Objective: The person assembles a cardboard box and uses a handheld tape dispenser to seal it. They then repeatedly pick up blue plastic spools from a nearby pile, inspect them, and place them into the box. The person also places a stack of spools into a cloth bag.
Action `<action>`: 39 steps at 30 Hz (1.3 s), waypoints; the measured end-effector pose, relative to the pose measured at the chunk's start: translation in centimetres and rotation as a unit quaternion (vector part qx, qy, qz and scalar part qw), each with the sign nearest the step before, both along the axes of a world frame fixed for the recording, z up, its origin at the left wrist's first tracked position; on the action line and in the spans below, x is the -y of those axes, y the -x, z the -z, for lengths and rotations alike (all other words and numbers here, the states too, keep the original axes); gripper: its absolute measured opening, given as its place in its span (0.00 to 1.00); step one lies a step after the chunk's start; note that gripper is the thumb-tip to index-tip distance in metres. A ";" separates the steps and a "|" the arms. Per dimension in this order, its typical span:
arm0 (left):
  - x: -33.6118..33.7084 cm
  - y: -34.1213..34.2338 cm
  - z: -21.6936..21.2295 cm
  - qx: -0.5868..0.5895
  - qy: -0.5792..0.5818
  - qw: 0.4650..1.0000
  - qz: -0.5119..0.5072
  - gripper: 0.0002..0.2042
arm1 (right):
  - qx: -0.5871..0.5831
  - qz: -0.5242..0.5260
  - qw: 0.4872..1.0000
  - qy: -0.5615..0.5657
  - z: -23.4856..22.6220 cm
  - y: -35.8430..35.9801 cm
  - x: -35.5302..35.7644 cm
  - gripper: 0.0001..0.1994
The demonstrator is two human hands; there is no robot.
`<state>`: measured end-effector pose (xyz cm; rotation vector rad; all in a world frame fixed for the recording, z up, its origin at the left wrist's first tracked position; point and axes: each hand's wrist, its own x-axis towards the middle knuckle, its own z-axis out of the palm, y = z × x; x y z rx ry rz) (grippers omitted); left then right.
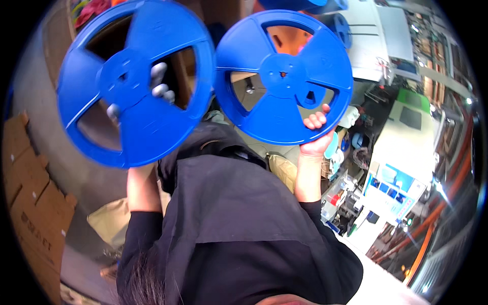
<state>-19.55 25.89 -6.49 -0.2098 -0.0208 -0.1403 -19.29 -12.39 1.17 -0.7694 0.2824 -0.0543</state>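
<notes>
I hold up two large blue plastic reels side by side, each with three cut-out openings and a round hub. My left hand [160, 84] grips the left reel [134, 81] from behind; only its fingertips show through the openings. The right reel [283, 76] is pinched at its lower rim by my right hand [317, 133], fingers curled over the front edge. The two reels nearly touch at their inner rims. Black sleeves and a black top [229, 223] fill the lower middle.
Flattened brown cardboard boxes [30, 203] lie at the left on a grey floor. To the right stand a white machine [406, 147] with a blue panel, a workbench with small bottles and tools [340, 198], and more blue reels [340, 25] at the top.
</notes>
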 end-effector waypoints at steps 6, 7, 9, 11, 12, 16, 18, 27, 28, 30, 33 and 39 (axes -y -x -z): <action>-3.8 0.9 3.2 0.070 -0.112 0.990 -0.056 0.43 | 0.042 -0.009 0.995 -0.095 0.0 -0.5 0.7 0.20; -4.2 1.1 3.2 0.072 -0.119 0.989 -0.052 0.43 | 0.041 -0.009 0.993 -0.111 -0.1 -0.5 0.5 0.20; -4.3 1.3 3.4 0.057 -0.134 0.988 -0.058 0.44 | 0.050 -0.015 0.992 -0.114 -0.4 -0.8 0.2 0.20; -4.1 1.4 3.1 0.045 -0.126 0.989 -0.057 0.44 | 0.051 -0.028 0.992 -0.116 -0.5 -1.0 0.0 0.19; -4.1 1.4 3.1 0.038 -0.120 0.991 -0.040 0.44 | 0.051 -0.031 0.991 -0.122 -0.6 -1.3 -0.2 0.19; -4.0 1.9 3.5 -0.032 -0.123 0.992 -0.006 0.45 | 0.028 -0.030 0.987 -0.154 -1.0 -2.2 -1.4 0.21; -3.9 2.2 3.9 -0.029 -0.127 0.991 0.032 0.44 | 0.003 -0.033 0.984 -0.174 -1.0 -2.7 -1.8 0.25; 1.3 0.4 3.3 -0.206 -0.422 0.882 0.034 0.16 | 0.023 -0.064 0.989 0.132 -2.2 -3.2 -8.9 0.31; 2.1 0.5 6.6 -0.165 -0.384 0.904 0.094 0.15 | 0.020 -0.091 0.977 0.190 -2.2 -2.8 -10.7 0.35; 5.8 -0.7 2.5 -0.157 -0.390 0.901 0.104 0.19 | 0.057 -0.182 0.932 0.309 -2.2 -1.7 -15.1 0.37; 8.8 -1.0 2.9 -0.057 -0.216 0.968 0.111 0.20 | 0.109 -0.302 0.901 0.292 -0.7 0.6 -18.3 0.28; 5.9 0.2 0.6 -0.112 -0.276 0.950 0.092 0.28 | 0.095 -0.156 0.913 0.365 -1.7 -0.7 -13.2 0.26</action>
